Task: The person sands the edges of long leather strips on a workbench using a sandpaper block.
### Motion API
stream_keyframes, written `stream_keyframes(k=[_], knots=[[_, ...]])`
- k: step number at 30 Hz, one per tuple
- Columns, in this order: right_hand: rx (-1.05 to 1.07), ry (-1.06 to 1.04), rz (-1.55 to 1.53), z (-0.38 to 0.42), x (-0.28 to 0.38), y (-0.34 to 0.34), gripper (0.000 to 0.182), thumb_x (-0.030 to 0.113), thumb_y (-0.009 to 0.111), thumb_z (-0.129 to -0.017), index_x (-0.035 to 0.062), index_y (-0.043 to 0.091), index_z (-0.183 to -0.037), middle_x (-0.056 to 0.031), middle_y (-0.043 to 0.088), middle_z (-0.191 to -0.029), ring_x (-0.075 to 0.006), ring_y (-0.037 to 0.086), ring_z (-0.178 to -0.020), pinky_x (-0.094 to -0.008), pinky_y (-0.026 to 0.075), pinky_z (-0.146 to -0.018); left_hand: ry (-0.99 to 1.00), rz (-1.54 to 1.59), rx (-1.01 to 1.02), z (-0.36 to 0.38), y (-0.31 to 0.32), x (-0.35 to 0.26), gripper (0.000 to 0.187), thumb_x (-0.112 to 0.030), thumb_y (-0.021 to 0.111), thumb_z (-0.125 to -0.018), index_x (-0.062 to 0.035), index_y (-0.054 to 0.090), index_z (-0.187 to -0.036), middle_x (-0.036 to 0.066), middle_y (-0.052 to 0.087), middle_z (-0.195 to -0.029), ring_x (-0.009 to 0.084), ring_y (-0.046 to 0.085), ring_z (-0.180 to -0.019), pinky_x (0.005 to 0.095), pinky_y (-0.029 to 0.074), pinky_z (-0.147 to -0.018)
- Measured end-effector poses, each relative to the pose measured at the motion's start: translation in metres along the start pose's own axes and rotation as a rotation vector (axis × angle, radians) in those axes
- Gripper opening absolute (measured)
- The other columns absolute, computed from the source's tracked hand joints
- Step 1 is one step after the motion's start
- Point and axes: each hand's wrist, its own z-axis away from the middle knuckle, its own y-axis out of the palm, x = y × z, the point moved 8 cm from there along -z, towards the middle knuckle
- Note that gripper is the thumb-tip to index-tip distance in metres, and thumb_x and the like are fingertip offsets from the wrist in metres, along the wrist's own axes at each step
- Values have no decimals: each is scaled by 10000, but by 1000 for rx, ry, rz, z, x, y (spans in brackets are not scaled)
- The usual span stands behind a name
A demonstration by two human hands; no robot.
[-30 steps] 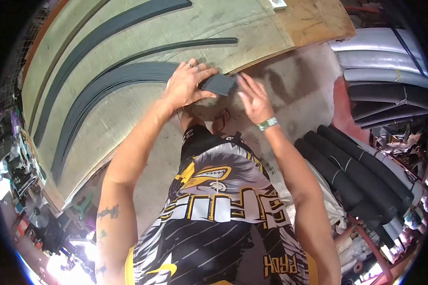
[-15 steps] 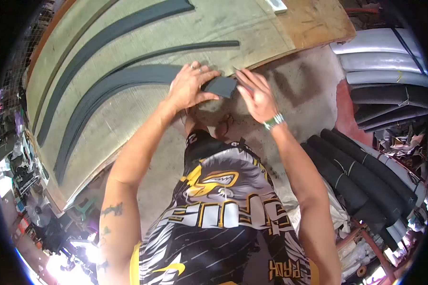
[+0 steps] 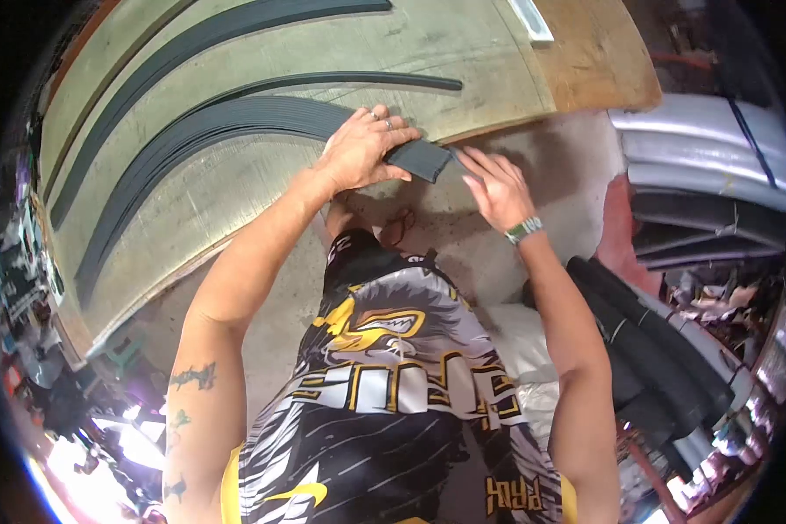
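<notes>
A curved bundle of dark grey, foam-like strips point(image 3: 262, 115) lies along the worktable and sticks out past its near edge. My left hand point(image 3: 367, 148) is closed over the bundle close to its end, with the thumb on the near side and the fingers across the top. Beyond that grip the cut-looking end point(image 3: 421, 160) juts out over the floor. My right hand point(image 3: 500, 188) is right beside this end, fingers bent together around a thin dark piece that I cannot make out. A narrower dark strip point(image 3: 349, 79) curves just behind the bundle.
The worktable point(image 3: 463, 52) has a rounded outline. Another thick grey strip bundle point(image 3: 201, 39) lies farther back, and a white-framed piece point(image 3: 531, 19) is at the far edge. Silver rolls point(image 3: 703, 140) and black rolls point(image 3: 664, 341) are stacked at the right.
My right hand has moved slightly right and down, away from the bundle's end. My left hand still grips the bundle. The whole view has shifted a little.
</notes>
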Motion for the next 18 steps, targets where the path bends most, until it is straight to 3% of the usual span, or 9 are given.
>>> stream_keyframes(k=[1, 5, 8, 9, 12, 16, 18], knots=[[138, 38, 242, 26, -36, 26, 405, 258, 598, -1059, 118, 662, -1433, -107, 637, -1471, -371, 596, -1265, -462, 475, -1062, -3, -7, -13, 0, -2, 1, 733, -510, 875, -740, -159, 697, -1358, 37, 688, -1204, 313, 564, -1175, 443, 455, -1019], [-142, -96, -43, -17, 31, -15, 436, 254, 635, -1028, 150, 648, -1451, -115, 639, -1447, -350, 604, -1245, -486, 479, -1037, -20, -24, 10, -1, -5, 2, 734, -507, 871, -737, -158, 693, -1358, 34, 688, -1190, 309, 567, -1176, 448, 460, -1008], [-315, -160, -16, -18, 44, 2, 460, 258, 670, -1005, 139, 648, -1449, -120, 634, -1452, -357, 603, -1254, -487, 480, -1044, 7, -12, -10, 0, 4, 2, 747, -522, 869, -747, -156, 688, -1372, 51, 688, -1218, 323, 566, -1189, 452, 450, -1036], [-352, -133, -81, -4, 25, 13, 464, 270, 665, -1016, 137, 647, -1460, -114, 608, -1499, -368, 605, -1261, -498, 478, -1052, -4, -4, 16, 0, 5, 2, 748, -530, 868, -753, -150, 691, -1372, 61, 686, -1236, 330, 564, -1192, 455, 442, -1045], [-24, 288, 29, 49, -56, 79, 451, 244, 629, -1045, 121, 641, -1478, -149, 599, -1518, -412, 607, -1258, -510, 469, -1076, -41, 31, 62, 5, 4, -3, 752, -522, 880, -746, -145, 694, -1370, 66, 690, -1244, 331, 566, -1186, 462, 434, -1054], [-442, 11, -338, -6, 25, 8, 441, 214, 617, -1042, 44, 635, -1448, -216, 595, -1496, -445, 585, -1287, -497, 463, -1093, 1, -12, 34, 0, 2, -2, 753, -521, 868, -747, -171, 683, -1387, 51, 695, -1258, 332, 569, -1183, 462, 446, -1030], [-543, 29, -385, -5, 25, 27, 439, 207, 615, -1041, 13, 630, -1435, -237, 590, -1491, -454, 583, -1288, -504, 463, -1090, -43, 8, 83, -5, -1, -3, 754, -516, 874, -744, -166, 688, -1385, 62, 693, -1270, 332, 563, -1177, 454, 440, -1028]])
